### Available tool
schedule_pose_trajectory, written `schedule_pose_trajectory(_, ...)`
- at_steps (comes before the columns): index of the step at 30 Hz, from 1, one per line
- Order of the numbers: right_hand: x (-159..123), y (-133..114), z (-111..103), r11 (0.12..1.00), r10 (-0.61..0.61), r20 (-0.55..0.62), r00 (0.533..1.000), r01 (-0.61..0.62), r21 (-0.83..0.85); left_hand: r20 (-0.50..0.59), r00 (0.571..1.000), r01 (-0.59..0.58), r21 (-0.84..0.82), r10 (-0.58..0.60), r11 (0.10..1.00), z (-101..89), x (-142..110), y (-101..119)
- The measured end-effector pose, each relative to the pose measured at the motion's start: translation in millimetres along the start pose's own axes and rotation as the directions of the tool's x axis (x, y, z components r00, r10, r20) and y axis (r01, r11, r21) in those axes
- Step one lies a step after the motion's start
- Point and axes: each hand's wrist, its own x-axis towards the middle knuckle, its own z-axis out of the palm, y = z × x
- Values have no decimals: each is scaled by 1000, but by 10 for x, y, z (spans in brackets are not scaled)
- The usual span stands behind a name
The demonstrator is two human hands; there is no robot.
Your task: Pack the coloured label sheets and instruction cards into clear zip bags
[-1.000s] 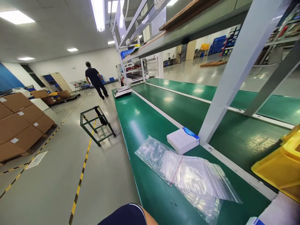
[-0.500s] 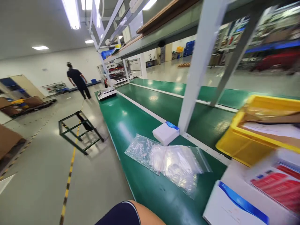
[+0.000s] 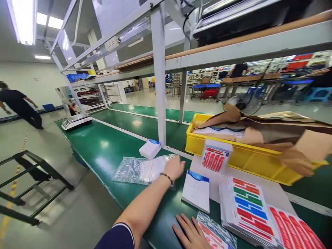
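Note:
My left hand [image 3: 175,168], with a beaded bracelet on the wrist, reaches over a pile of clear zip plastic bags [image 3: 151,169]. Its fingers are curled at the right end of the pile, with the fingertips partly hidden; it appears to grip a bag. Fingers spread, my right hand [image 3: 192,232] lies low on the green bench, at the left edge of a sheet of red stickers in clear wrapping [image 3: 216,231]. Between the hands and slightly to the right is a white-and-blue box [image 3: 196,190]. A smaller white box [image 3: 150,149] sits just behind the bags.
Stacked colored sticker sheets [image 3: 251,207] lie at right. A clear case of red stickers [image 3: 216,157] stands against a yellow crate [image 3: 249,160] of brown paper. A white post [image 3: 158,76] rises behind the bags. Farther left are a scale [image 3: 76,121], a metal frame [image 3: 33,183] and a walking person [image 3: 19,103].
The view has swung right. Both hands have come into sight, the left over the plastic bags and the right by the wrapped sticker sheet. The person appears farther left.

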Motion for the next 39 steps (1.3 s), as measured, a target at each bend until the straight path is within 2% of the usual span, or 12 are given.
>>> schedule_pose_trajectory(6, -6, -165, -293, 977, 65, 126, 990, -89, 195, 152, 982, 90, 149, -112, 985, -96, 338, -380)
schedule_pose_trajectory(12, -48, -318, -423, 848, 291, 11, 957, -264, 460, 137, 990, -17, 154, -4, 988, -190, 178, -349)
schedule_pose_trajectory(15, -29, -249, -429, 570, 568, -26, 823, -370, 734, 141, 982, -138, 93, 124, 986, -168, -139, -248)
schedule_pose_trajectory(17, -7, -145, -461, 276, 732, 66, 678, -384, 881, 171, 962, -225, 46, 214, 973, -76, -434, -158)
schedule_pose_trajectory(19, 3, -35, -528, 91, 796, 166, 582, -386, 918, 208, 937, -290, 15, 281, 957, 64, -736, -60)
schedule_pose_trajectory(21, -6, 53, -614, 156, 815, 148, 560, -458, 875, 232, 915, -342, 17, 329, 939, 216, -978, 33)
schedule_pose_trajectory(24, -47, 132, -717, 501, 785, -52, 618, -582, 640, 230, 896, -391, -5, 381, 921, 384, -1138, 163)
schedule_pose_trajectory(26, -82, 156, -742, 618, 749, -142, 647, -605, 502, 205, 903, -351, -157, 378, 923, 442, -1109, 251)
schedule_pose_trajectory(29, -129, 156, -714, 696, 704, -208, 679, -601, 393, 219, 929, -135, -548, 298, 825, 498, -970, 373)
schedule_pose_trajectory(32, -163, 112, -676, 795, 607, -306, 734, -553, 251, 280, 932, 42, -718, 232, 695, 589, -873, 442)
schedule_pose_trajectory(35, -180, 51, -706, 816, 575, -330, 749, -499, 292, 271, 937, 57, -741, 220, 669, 696, -878, 439)
schedule_pose_trajectory(39, -190, 8, -810, 734, 663, -220, 716, -562, 383, 231, 944, 26, -765, 237, 643, 763, -938, 386)
